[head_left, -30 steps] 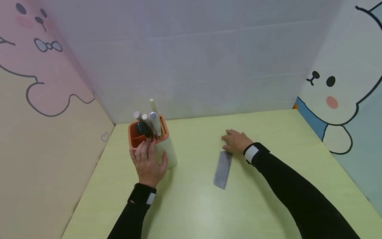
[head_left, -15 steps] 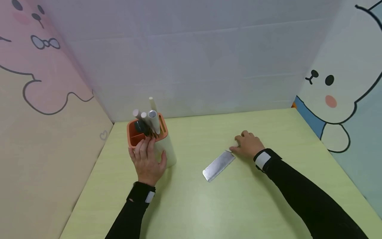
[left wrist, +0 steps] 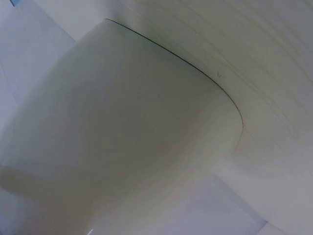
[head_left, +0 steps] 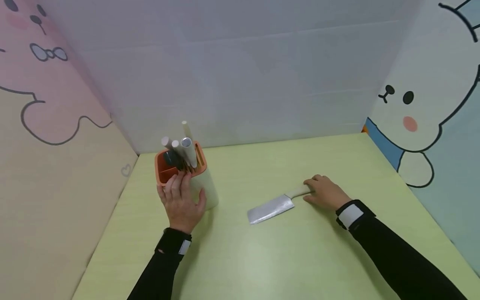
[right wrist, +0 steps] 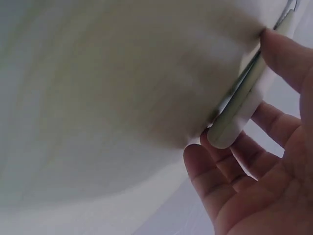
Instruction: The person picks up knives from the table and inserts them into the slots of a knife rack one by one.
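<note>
In the head view a cleaver [head_left: 271,209] lies on the table, its broad silver blade pointing left and its pale handle to the right. My right hand [head_left: 325,192] holds the handle between thumb and fingers. The right wrist view shows the cleaver's handle [right wrist: 237,115] lying between the thumb and the fingers. On the left stands a white knife block [head_left: 206,189] with an orange top. My left hand [head_left: 183,204] rests on its near side, fingertips at the rim and thumb spread. Close up, the left wrist view shows only the block's pale wall [left wrist: 127,107].
Several pale handles [head_left: 188,152] and a black handle [head_left: 173,160] stick up from the block. The light green table [head_left: 258,258] meets a white back wall [head_left: 262,83]. Side walls carry cartoon drawings.
The cleaver has swung round on the table, its blade turning from pointing toward me to pointing left. My right hand has moved right and nearer with the handle. The left hand stays on the block.
</note>
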Available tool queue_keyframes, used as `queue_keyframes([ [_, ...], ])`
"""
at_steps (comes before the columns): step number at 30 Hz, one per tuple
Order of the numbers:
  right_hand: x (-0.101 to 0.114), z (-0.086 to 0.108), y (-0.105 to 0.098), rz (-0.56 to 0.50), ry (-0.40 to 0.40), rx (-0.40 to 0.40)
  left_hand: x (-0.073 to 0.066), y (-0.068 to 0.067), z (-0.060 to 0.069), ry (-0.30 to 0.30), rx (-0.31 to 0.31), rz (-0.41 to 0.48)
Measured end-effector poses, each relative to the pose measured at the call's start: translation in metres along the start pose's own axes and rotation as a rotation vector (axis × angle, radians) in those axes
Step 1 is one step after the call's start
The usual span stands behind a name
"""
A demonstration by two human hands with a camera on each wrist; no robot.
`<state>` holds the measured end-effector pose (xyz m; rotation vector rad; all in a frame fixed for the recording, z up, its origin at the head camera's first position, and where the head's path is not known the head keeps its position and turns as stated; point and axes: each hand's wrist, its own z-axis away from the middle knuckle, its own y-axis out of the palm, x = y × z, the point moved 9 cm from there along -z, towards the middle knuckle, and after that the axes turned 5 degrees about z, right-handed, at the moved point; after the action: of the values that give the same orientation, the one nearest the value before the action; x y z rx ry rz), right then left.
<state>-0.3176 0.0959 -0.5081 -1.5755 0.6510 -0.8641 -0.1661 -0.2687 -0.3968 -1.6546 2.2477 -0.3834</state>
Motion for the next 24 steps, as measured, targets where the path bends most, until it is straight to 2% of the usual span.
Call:
queue_keyframes([
  [3, -0.0005, 0.0039, 0.0013, -0.010, -0.031, 0.000, -0.0001, -0.0019, 0.0000, 0.005, -0.013, 0.007],
  [9, -0.0023, 0.0076, -0.0002, -0.004, -0.092, 0.000, 0.0007, -0.0018, 0.0013, -0.006, 0.004, 0.012],
  [16, -0.0018, 0.0070, -0.0026, 0.007, -0.166, -0.004, 0.0029, -0.0016, 0.0024, -0.011, -0.005, 0.015],
  [21, -0.0067, 0.0079, -0.0032, 0.008, -0.139, 0.025, 0.0031, -0.0009, 0.0020, -0.012, -0.011, 0.018],
  [24, -0.0096, 0.0097, -0.0061, -0.034, -0.102, 0.046, 0.0029, -0.0006, 0.0020, -0.014, -0.011, 0.017],
])
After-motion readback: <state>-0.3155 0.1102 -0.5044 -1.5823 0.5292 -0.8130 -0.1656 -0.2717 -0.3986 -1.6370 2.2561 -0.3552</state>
